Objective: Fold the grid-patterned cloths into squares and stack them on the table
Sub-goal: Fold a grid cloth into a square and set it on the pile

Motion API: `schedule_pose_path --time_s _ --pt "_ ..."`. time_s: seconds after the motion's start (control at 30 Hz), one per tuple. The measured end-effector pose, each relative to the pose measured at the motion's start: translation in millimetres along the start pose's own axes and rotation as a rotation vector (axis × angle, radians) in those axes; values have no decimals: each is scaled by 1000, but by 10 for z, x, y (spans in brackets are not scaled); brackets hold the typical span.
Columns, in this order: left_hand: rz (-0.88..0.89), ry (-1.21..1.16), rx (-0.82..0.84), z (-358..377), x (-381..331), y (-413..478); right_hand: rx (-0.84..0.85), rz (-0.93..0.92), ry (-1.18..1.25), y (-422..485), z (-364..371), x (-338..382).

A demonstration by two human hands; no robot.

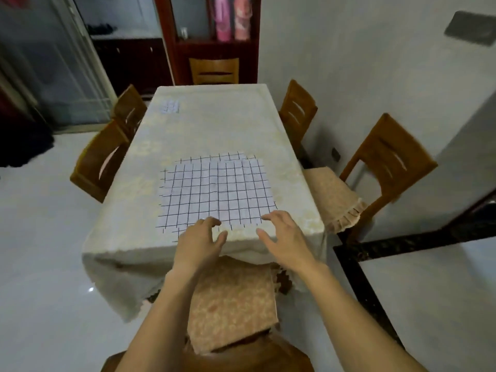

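Large white black-gridded cloth (216, 190) spread flat at table's near end — small folded gridded square (170, 106) far-left corner.

Soft even light, blurry, edges warped

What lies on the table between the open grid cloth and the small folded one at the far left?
Nothing: the head view shows only bare tablecloth between the open grid cloth and the folded cloth.

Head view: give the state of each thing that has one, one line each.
large grid cloth: spread flat, unfolded, near the table front edge.
small grid cloth: folded square, far left corner.
left hand: open, holding nothing, at the spread cloth's near edge.
right hand: open, holding nothing, same edge.
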State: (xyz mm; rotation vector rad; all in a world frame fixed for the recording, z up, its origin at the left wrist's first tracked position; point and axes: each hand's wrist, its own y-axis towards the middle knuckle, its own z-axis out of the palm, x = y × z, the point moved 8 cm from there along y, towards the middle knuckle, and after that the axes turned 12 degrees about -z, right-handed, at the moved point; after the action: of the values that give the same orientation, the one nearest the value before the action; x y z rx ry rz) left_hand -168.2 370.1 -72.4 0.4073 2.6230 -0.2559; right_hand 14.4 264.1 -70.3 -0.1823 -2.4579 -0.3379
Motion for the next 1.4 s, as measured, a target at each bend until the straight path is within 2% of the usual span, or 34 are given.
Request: schedule_pose_path --time_s 0.17,0.27,0.53,0.7,0.9,1.13,1.3,1.4 --pt "-14 -36 28 287 -354 334 45 -17 -80 237 -308 -388" --pt "-82 -58 22 367 -366 422 57 0 -54 399 -433 -600" --pt "-273 -41 -50 637 -575 558 230 -188 56 879 -229 -916" --pt "-396 -18 -122 822 -974 671 302 -302 118 1218 -419 -1327" --pt "-475 -25 -122 979 -1428 731 399 -411 133 1487 -643 -1555" --pt "-652 -32 -158 873 -1144 771 495 -528 183 1817 -419 -1336" --pt "-745 -44 -14 1202 -913 1170 588 -558 110 2175 -120 -1420" --pt "-782 -97 8 1317 -775 1529 652 -536 45 2449 31 -1557"
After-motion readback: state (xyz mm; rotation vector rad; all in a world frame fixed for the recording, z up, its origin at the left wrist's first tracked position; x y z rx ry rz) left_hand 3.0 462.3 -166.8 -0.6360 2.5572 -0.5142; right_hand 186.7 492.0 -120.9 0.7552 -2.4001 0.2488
